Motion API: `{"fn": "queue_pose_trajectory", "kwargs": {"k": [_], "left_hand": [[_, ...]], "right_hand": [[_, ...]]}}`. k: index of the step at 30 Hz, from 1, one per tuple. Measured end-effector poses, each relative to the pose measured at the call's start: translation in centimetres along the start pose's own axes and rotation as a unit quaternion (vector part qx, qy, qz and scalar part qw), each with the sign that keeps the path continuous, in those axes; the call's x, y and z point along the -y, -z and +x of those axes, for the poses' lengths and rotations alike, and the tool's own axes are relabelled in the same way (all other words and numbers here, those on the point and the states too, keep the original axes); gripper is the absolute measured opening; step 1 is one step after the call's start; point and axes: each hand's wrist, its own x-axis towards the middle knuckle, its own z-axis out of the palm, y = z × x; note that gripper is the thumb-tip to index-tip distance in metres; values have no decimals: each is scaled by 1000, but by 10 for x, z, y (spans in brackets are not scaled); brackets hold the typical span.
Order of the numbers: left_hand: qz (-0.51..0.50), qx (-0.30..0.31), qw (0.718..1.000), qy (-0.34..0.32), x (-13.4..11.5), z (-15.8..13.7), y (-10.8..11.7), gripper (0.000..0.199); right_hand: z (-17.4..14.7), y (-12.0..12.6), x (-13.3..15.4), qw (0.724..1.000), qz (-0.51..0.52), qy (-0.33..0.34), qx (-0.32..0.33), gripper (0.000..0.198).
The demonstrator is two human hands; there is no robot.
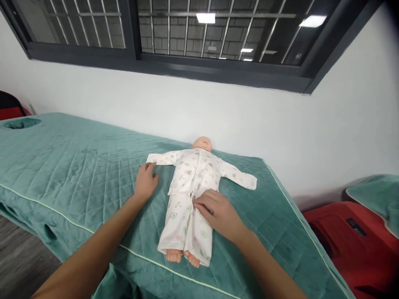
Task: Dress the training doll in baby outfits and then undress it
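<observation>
A baby doll (202,143) lies face up on the green quilted table cover (77,166), dressed in a white printed shirt (195,170) and matching trousers (182,226), arms spread and bare feet toward me. My left hand (145,182) rests flat on the cover just below the doll's left-side sleeve cuff, fingers apart. My right hand (218,211) lies on the doll's waist at the hem of the shirt, with the fingertips pinching the fabric there.
The table stands against a white wall (280,124) under a dark-framed window (218,70). A red padded object (352,241) sits to the right, partly under another green cover (377,195). A face hole (21,123) is at the table's far left end.
</observation>
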Motion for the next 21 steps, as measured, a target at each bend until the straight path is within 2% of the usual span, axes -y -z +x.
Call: {"fn": "queue_pose_trajectory", "kwargs": {"k": [2, 4, 7, 8, 11, 13, 18, 21], "left_hand": [[83, 21, 996, 37, 14, 21, -2, 56], [134, 57, 988, 59, 23, 38, -4, 58], [164, 96, 980, 52, 30, 54, -7, 57], [167, 100, 980, 45, 32, 57, -8, 56], [165, 103, 981, 26, 38, 64, -10, 54], [163, 100, 981, 17, 40, 66, -10, 52], [172, 72, 982, 17, 43, 70, -4, 50], [180, 47, 982, 25, 43, 70, -1, 50]], "right_hand": [[7, 12, -10, 998, 37, -32, -36, 17], [13, 22, -31, 992, 29, -73, -103, 19], [9, 25, -81, 964, -88, -139, -209, 25], [4, 23, -99, 952, -140, -165, -215, 30], [-18, 16, -140, 920, -242, -248, -184, 50], [-31, 16, -154, 894, -278, -312, -162, 58], [-46, 28, -164, 826, -270, -487, -87, 61], [-46, 29, -161, 818, -233, -524, -44, 57]]}}
